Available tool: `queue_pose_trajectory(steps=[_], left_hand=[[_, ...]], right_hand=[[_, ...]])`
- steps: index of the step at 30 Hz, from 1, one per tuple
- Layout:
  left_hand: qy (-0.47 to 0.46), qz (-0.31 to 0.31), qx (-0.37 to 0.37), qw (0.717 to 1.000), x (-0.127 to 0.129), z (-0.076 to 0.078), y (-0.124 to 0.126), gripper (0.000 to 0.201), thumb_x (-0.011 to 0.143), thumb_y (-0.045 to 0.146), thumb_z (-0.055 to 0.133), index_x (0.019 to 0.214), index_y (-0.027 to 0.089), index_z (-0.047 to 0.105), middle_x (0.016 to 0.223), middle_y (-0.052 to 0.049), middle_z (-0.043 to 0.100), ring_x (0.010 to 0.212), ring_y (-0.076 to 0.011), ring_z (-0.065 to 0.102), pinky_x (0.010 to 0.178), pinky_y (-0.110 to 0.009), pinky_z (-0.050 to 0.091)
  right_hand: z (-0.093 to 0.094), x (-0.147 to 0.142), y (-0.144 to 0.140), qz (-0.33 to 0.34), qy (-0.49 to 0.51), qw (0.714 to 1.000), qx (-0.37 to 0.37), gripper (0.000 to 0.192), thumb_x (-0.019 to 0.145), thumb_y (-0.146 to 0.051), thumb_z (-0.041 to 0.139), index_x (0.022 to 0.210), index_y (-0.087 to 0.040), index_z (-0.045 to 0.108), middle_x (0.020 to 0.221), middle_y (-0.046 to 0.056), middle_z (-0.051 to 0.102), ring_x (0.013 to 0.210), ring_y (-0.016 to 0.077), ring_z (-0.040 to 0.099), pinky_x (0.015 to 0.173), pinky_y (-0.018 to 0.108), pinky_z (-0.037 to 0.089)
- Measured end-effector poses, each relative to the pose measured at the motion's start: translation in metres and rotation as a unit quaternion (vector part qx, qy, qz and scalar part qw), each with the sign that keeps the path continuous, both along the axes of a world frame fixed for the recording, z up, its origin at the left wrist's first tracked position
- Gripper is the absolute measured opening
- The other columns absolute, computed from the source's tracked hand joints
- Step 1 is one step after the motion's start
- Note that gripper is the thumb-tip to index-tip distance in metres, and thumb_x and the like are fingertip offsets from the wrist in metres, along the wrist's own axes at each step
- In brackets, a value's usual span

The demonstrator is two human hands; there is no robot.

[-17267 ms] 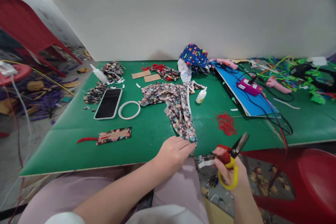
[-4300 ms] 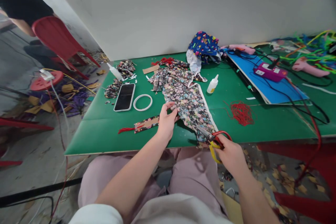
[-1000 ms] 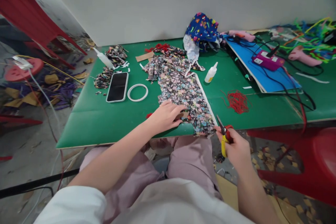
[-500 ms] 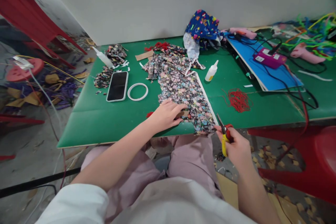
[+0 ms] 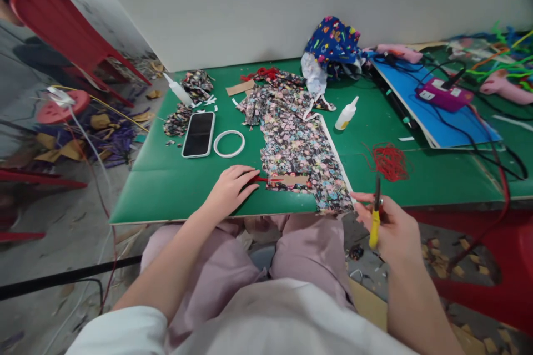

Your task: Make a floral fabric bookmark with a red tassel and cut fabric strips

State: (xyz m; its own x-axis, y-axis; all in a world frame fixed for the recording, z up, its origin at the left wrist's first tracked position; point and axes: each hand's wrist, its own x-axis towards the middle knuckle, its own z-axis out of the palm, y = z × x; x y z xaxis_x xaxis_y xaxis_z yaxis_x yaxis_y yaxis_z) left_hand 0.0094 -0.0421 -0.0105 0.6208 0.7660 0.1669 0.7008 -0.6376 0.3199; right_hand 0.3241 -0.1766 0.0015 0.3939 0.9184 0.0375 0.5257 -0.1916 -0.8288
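A floral fabric piece with a white strip along its right edge lies on the green table. Near its front left is a brown cardboard strip, partly overlapped by a thin red pointed piece. My left hand rests at the red piece's left end, fingers extended and thumb apart; whether they touch it is unclear. Yellow-and-red-handled scissors are in my right hand, blades pointing up. Its outstretched fingers reach the fabric's front right corner.
Around the fabric are a phone, a white ring, glue bottles and red string. At the right, cables cross a blue folder and a purple box. Red chairs stand nearby, one occupied by a person.
My left hand has moved left off the fabric, uncovering the cardboard strip and red piece. My right hand stays at the corner, the scissors turned more upright. The whole view has shifted slightly.
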Motion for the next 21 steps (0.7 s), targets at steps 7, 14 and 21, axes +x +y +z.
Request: queue_pose_trajectory(steps=[7,14,21], left_hand=[[-0.025,0.021,0.013,0.999,0.004,-0.004,0.0,0.026,0.09,0.033,0.044,0.091,0.019,0.066,0.102,-0.008,0.063,0.098,-0.0202,0.056,0.091,-0.04,0.044],[-0.046,0.012,0.011,0.999,0.004,-0.003,-0.003,0.023,0.09,0.029,0.044,0.087,0.019,0.065,0.1,-0.007,0.063,0.096,-0.0193,0.056,0.09,-0.038,0.044],[-0.066,0.01,0.023,0.998,0.007,0.001,-0.006,0.022,0.09,0.028,0.045,0.087,0.018,0.065,0.1,-0.008,0.062,0.098,-0.0193,0.055,0.09,-0.038,0.044]], right_hand=[[-0.01,0.001,-0.009,0.102,0.134,0.986,0.02,0.02,0.072,-0.036,0.064,0.084,-0.021,0.06,0.069,0.001,0.056,0.059,0.0137,0.054,0.055,0.026,0.046],[-0.015,-0.004,-0.023,0.151,0.291,0.943,-0.056,0.033,0.072,-0.044,0.065,0.092,-0.022,0.053,0.069,-0.002,0.049,0.055,0.0131,0.05,0.052,0.028,0.045],[-0.017,-0.017,-0.027,0.109,0.324,0.939,-0.028,0.039,0.067,-0.053,0.066,0.088,-0.023,0.052,0.065,-0.003,0.046,0.053,0.0122,0.044,0.05,0.028,0.042]])
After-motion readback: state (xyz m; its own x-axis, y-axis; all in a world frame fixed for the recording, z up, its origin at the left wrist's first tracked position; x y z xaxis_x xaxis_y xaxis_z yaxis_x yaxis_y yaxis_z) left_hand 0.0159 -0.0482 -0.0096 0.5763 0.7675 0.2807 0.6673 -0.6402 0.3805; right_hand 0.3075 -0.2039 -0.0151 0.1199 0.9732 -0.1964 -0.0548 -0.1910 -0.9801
